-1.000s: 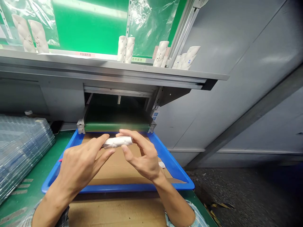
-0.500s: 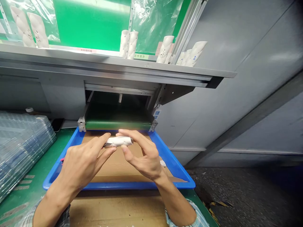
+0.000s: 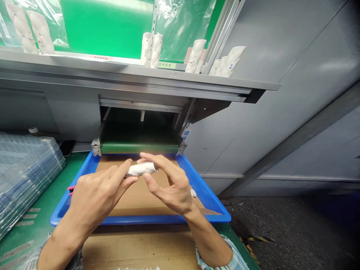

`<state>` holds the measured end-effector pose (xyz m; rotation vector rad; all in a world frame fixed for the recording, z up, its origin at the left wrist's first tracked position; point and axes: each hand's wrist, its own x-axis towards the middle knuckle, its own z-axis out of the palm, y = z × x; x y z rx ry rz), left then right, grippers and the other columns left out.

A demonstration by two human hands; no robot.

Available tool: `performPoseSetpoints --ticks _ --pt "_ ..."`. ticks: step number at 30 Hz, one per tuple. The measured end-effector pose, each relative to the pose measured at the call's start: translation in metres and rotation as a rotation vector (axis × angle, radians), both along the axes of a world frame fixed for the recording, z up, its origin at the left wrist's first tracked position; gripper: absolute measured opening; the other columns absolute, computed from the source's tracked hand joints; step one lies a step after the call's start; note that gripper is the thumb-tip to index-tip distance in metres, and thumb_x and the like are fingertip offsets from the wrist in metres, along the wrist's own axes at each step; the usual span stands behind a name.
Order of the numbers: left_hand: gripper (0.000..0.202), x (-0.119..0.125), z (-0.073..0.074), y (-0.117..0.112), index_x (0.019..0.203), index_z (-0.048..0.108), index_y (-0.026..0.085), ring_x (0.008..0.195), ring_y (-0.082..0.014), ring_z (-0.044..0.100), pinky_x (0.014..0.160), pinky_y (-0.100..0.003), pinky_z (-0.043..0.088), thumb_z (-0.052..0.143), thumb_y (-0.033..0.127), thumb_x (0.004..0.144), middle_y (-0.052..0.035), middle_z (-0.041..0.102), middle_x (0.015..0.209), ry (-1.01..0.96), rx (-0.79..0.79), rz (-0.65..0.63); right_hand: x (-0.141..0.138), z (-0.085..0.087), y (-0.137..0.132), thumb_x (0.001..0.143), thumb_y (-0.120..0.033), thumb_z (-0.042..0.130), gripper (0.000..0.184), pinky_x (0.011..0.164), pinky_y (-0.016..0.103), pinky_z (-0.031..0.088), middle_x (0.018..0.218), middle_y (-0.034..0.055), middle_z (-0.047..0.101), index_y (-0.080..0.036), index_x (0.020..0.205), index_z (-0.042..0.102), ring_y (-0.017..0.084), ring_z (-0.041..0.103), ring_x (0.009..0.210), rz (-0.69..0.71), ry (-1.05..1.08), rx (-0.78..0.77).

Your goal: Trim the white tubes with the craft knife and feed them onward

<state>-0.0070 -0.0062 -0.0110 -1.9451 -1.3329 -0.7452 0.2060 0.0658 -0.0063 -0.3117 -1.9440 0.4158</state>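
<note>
A small white tube (image 3: 143, 169) with a dimpled surface lies between my two hands above the blue tray, its open right end tilted slightly up. My left hand (image 3: 97, 191) is closed, pinching the left end between thumb and fingers; a dark part shows there, too small to name. Around the right part of the tube curl the thumb and fingers of my right hand (image 3: 171, 183), the thumb on the near side, the fingers behind. Past the left hand's outer edge sticks out a pink piece (image 3: 71, 189); whether the hand holds it is hidden.
The blue tray (image 3: 140, 220), lined with cardboard, sits below a green conveyor belt (image 3: 140, 147) carrying another small white piece (image 3: 142, 116). Clear plastic trays (image 3: 28, 176) are stacked at left, beside a dark phone (image 3: 67, 147). Several larger white tubes stand on the metal shelf (image 3: 126, 75) above.
The tube has turned a little, so its right end points higher and its opening shows more. More of the pink piece shows beside my left hand. The whole view has shifted slightly.
</note>
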Motion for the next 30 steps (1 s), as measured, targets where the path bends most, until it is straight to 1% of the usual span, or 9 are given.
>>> performPoseSetpoints --ticks 4,8,10,13,18,21,24,27,30 --pt "0.044 0.0006 0.0000 0.0010 0.134 0.073 0.017 0.058 -0.0182 0.075 0.052 -0.035 0.041 0.045 0.046 0.117 -0.0027 0.087 0.094 -0.017 0.022 -0.045 0.0024 0.0019 -0.0008 0.101 -0.014 0.069 0.047 0.094 0.036 0.065 0.126 0.0063 0.080 -0.028 0.146 0.066 0.021 0.076 0.106 -0.002 -0.004 0.004" --pt "0.043 0.0019 0.0019 0.0027 0.135 0.072 0.015 0.065 -0.0169 0.078 0.056 -0.033 0.045 0.047 0.045 0.117 -0.0050 0.088 0.107 -0.057 0.049 -0.091 0.0040 0.0033 -0.0014 0.101 -0.013 0.069 0.048 0.094 0.036 0.065 0.127 0.0064 0.080 -0.028 0.147 0.066 0.021 0.076 0.107 0.003 -0.003 0.009" --pt "0.044 0.0025 0.0024 0.0031 0.134 0.072 0.016 0.068 -0.0167 0.079 0.057 -0.032 0.046 0.045 0.046 0.118 -0.0055 0.088 0.109 -0.072 0.049 -0.088 0.0042 0.0036 -0.0016 0.102 -0.014 0.069 0.047 0.095 0.037 0.066 0.126 0.0067 0.080 -0.028 0.147 0.066 0.022 0.077 0.107 -0.004 -0.010 0.019" --pt "0.047 0.0029 0.0025 0.0030 0.132 0.073 0.016 0.068 -0.0164 0.080 0.056 -0.031 0.046 0.041 0.048 0.118 -0.0049 0.088 0.107 -0.085 0.031 -0.074 0.0043 0.0037 -0.0018 0.102 -0.014 0.069 0.047 0.095 0.037 0.066 0.126 0.0069 0.080 -0.028 0.147 0.066 0.022 0.077 0.107 -0.016 -0.016 0.036" --pt "0.047 0.0027 0.0033 0.0018 0.131 0.073 0.014 0.065 -0.0168 0.079 0.054 -0.033 0.044 0.041 0.046 0.118 -0.0057 0.088 0.109 -0.084 0.015 -0.079 0.0044 0.0033 -0.0016 0.103 -0.015 0.069 0.046 0.095 0.038 0.067 0.126 0.0070 0.080 -0.028 0.147 0.066 0.023 0.078 0.107 -0.018 -0.026 0.032" --pt "0.043 0.0013 0.0043 0.0014 0.134 0.072 0.017 0.065 -0.0171 0.079 0.054 -0.034 0.042 0.044 0.045 0.118 -0.0040 0.088 0.107 -0.076 0.010 -0.078 0.0031 0.0010 -0.0004 0.103 -0.016 0.068 0.045 0.097 0.038 0.066 0.128 0.0071 0.079 -0.028 0.146 0.067 0.023 0.077 0.110 0.006 -0.007 0.004" --pt "0.040 -0.0006 0.0039 0.0023 0.135 0.071 0.017 0.064 -0.0157 0.078 0.055 -0.032 0.042 0.048 0.044 0.117 -0.0021 0.088 0.102 -0.099 0.024 -0.126 0.0008 -0.0025 0.0011 0.104 -0.019 0.068 0.041 0.098 0.037 0.065 0.128 0.0067 0.080 -0.028 0.145 0.067 0.022 0.078 0.112 0.053 0.030 -0.093" --pt "0.039 -0.0008 0.0032 0.0041 0.134 0.071 0.017 0.063 -0.0127 0.076 0.058 -0.028 0.046 0.052 0.046 0.115 0.0001 0.087 0.097 -0.209 -0.010 -0.209 -0.0010 -0.0046 0.0015 0.105 -0.023 0.069 0.038 0.103 0.037 0.064 0.128 0.0064 0.080 -0.028 0.143 0.068 0.022 0.078 0.115 0.094 0.058 -0.199" --pt "0.034 0.0007 0.0056 0.0054 0.135 0.071 0.023 0.062 -0.0094 0.072 0.060 -0.022 0.049 0.057 0.045 0.113 0.0032 0.086 0.099 -0.458 -0.212 -0.319 -0.0013 -0.0044 0.0009 0.105 -0.023 0.070 0.035 0.106 0.037 0.064 0.130 0.0065 0.079 -0.028 0.140 0.069 0.022 0.077 0.119 0.120 0.078 -0.231"
